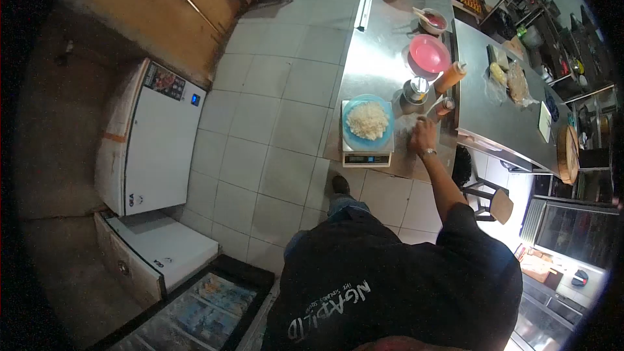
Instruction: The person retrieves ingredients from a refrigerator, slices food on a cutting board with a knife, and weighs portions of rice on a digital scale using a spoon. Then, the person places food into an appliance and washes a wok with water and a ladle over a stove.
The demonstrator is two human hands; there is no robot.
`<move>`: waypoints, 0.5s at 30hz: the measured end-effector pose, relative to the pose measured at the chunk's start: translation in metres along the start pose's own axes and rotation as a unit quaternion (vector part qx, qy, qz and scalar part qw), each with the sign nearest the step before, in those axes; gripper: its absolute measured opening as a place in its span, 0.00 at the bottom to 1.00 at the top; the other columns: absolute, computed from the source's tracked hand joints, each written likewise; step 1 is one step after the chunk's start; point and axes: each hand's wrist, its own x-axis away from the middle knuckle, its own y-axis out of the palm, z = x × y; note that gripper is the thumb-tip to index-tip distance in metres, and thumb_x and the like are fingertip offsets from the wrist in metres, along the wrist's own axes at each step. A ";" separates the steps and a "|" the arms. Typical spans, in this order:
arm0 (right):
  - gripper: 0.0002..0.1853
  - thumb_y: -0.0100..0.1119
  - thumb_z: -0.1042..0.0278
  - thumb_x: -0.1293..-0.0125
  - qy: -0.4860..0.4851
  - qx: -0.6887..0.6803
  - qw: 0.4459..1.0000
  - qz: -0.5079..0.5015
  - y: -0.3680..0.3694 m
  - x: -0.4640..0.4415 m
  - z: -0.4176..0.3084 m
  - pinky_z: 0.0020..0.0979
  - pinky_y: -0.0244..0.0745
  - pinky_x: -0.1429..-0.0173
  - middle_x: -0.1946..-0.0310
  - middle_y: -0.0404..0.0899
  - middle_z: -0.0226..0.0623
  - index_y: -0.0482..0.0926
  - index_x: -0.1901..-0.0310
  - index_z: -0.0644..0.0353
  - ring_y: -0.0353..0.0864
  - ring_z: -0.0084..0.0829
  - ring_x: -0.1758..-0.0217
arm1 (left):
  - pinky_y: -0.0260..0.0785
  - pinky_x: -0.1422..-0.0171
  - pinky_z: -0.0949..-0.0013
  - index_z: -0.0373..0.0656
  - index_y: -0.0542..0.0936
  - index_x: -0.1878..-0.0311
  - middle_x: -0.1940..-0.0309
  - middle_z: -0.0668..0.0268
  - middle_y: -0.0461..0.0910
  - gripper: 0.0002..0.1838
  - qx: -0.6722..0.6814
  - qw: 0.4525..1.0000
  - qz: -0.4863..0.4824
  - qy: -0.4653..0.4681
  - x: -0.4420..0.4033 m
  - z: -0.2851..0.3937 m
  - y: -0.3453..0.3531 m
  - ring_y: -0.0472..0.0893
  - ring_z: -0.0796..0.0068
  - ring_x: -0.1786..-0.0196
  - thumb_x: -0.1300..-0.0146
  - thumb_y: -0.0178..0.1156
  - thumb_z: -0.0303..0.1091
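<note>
I am holding my right hand [424, 135] at the near end of the steel counter [375, 58], fingers bending beside a pale utensil [433, 109] that is pointing toward a small jar [444, 108]; whether I am gripping it, I cannot tell. Left of the hand, white rice [368, 121] is sitting heaped on a blue plate [348, 133], which is resting on a scale [367, 160]. Farther along, a metal container [416, 90], an orange bottle [450, 78] and a pink plate [429, 54] are standing close together.
</note>
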 end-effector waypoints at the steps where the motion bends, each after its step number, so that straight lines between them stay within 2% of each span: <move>1: 0.10 0.51 0.66 0.39 0.034 -0.031 0.998 0.045 -0.012 0.007 0.001 0.45 0.71 0.46 0.53 0.75 0.45 0.75 0.60 0.63 0.75 0.45 0.52 | 0.65 0.45 0.62 0.36 0.72 0.44 0.53 0.57 0.76 0.26 0.002 1.000 -0.002 0.005 -0.005 0.015 -0.005 0.75 0.62 0.48 0.35 0.55 0.48; 2: 0.10 0.51 0.66 0.39 0.033 -0.032 0.998 0.043 -0.022 0.018 0.002 0.45 0.71 0.46 0.53 0.75 0.45 0.75 0.60 0.63 0.75 0.45 0.52 | 0.65 0.45 0.62 0.36 0.72 0.44 0.52 0.57 0.76 0.26 0.004 1.000 -0.003 0.012 -0.012 0.032 -0.009 0.74 0.62 0.48 0.35 0.55 0.48; 3: 0.10 0.51 0.66 0.37 0.206 -0.385 0.899 0.032 -0.032 0.031 0.002 0.43 0.73 0.52 0.57 0.76 0.42 0.74 0.58 0.61 0.77 0.42 0.58 | 0.65 0.45 0.62 0.36 0.72 0.44 0.52 0.58 0.76 0.26 0.004 1.000 -0.005 0.023 -0.019 0.047 -0.017 0.74 0.62 0.48 0.35 0.55 0.48; 4: 0.10 0.51 0.65 0.35 0.349 -0.673 0.652 0.016 -0.041 0.037 0.003 0.40 0.76 0.57 0.62 0.77 0.39 0.73 0.56 0.60 0.78 0.38 0.64 | 0.65 0.45 0.62 0.36 0.72 0.43 0.52 0.58 0.76 0.26 0.007 0.999 -0.010 0.032 -0.028 0.062 -0.020 0.74 0.63 0.48 0.35 0.55 0.48; 5: 0.10 0.51 0.65 0.35 0.358 -0.669 0.651 0.017 -0.059 0.038 -0.005 0.40 0.76 0.57 0.62 0.77 0.39 0.73 0.56 0.60 0.78 0.38 0.64 | 0.65 0.45 0.63 0.36 0.72 0.43 0.52 0.59 0.76 0.26 0.007 0.999 -0.017 0.041 -0.037 0.077 -0.026 0.74 0.63 0.48 0.35 0.55 0.48; 7: 0.12 0.51 0.60 0.33 0.435 -0.728 0.529 0.032 -0.095 0.052 -0.032 0.33 0.76 0.68 0.69 0.76 0.34 0.72 0.55 0.59 0.77 0.31 0.73 | 0.65 0.45 0.63 0.37 0.71 0.42 0.52 0.59 0.76 0.26 0.022 0.999 -0.025 0.040 -0.051 0.106 -0.039 0.74 0.64 0.48 0.35 0.55 0.47; 8: 0.12 0.51 0.60 0.33 0.458 -0.715 0.527 0.034 -0.095 0.069 -0.043 0.33 0.76 0.68 0.69 0.76 0.34 0.72 0.55 0.59 0.77 0.31 0.73 | 0.65 0.45 0.63 0.37 0.71 0.42 0.52 0.60 0.76 0.26 0.038 0.999 -0.020 0.028 -0.053 0.123 -0.047 0.74 0.65 0.48 0.34 0.55 0.47; 10: 0.21 0.50 0.49 0.33 0.485 -0.763 0.424 -0.038 -0.083 0.089 -0.056 0.25 0.72 0.76 0.80 0.75 0.27 0.75 0.53 0.60 0.76 0.24 0.77 | 0.64 0.45 0.64 0.37 0.71 0.41 0.52 0.60 0.75 0.26 0.062 0.998 -0.011 0.008 -0.057 0.152 -0.058 0.73 0.66 0.48 0.34 0.55 0.47; 11: 0.22 0.51 0.49 0.33 0.455 -0.669 0.570 -0.142 -0.057 0.114 -0.055 0.27 0.73 0.75 0.79 0.77 0.30 0.74 0.49 0.59 0.77 0.27 0.77 | 0.64 0.45 0.64 0.37 0.71 0.41 0.52 0.61 0.75 0.26 0.073 0.997 -0.007 0.003 -0.060 0.165 -0.062 0.73 0.66 0.48 0.34 0.55 0.47; 12: 0.24 0.52 0.48 0.34 0.405 -0.547 0.691 -0.242 -0.036 0.137 -0.054 0.30 0.73 0.75 0.78 0.78 0.32 0.73 0.46 0.58 0.78 0.29 0.77 | 0.65 0.47 0.65 0.37 0.70 0.40 0.53 0.60 0.75 0.26 0.035 0.998 -0.025 0.037 -0.076 0.164 -0.072 0.74 0.67 0.49 0.34 0.56 0.45; 13: 0.26 0.54 0.51 0.35 0.301 -0.409 0.830 -0.230 -0.037 0.149 -0.077 0.34 0.74 0.73 0.77 0.79 0.36 0.68 0.40 0.57 0.79 0.34 0.76 | 0.65 0.47 0.65 0.37 0.70 0.40 0.53 0.60 0.75 0.26 0.030 0.998 -0.032 0.038 -0.073 0.171 -0.073 0.74 0.67 0.49 0.34 0.56 0.45; 14: 0.30 0.55 0.53 0.36 0.182 -0.249 0.928 -0.211 -0.037 0.155 -0.107 0.38 0.75 0.72 0.75 0.80 0.39 0.63 0.35 0.55 0.80 0.39 0.75 | 0.66 0.48 0.65 0.37 0.70 0.40 0.54 0.60 0.76 0.26 0.029 0.998 -0.037 0.045 -0.079 0.170 -0.079 0.74 0.68 0.51 0.34 0.55 0.45; 15: 0.30 0.55 0.53 0.36 0.186 -0.246 0.928 -0.209 -0.039 0.154 -0.130 0.38 0.75 0.72 0.75 0.80 0.39 0.63 0.35 0.55 0.80 0.39 0.75 | 0.66 0.50 0.65 0.37 0.70 0.40 0.56 0.61 0.76 0.25 0.022 0.997 -0.050 0.059 -0.094 0.154 -0.087 0.74 0.69 0.52 0.34 0.55 0.45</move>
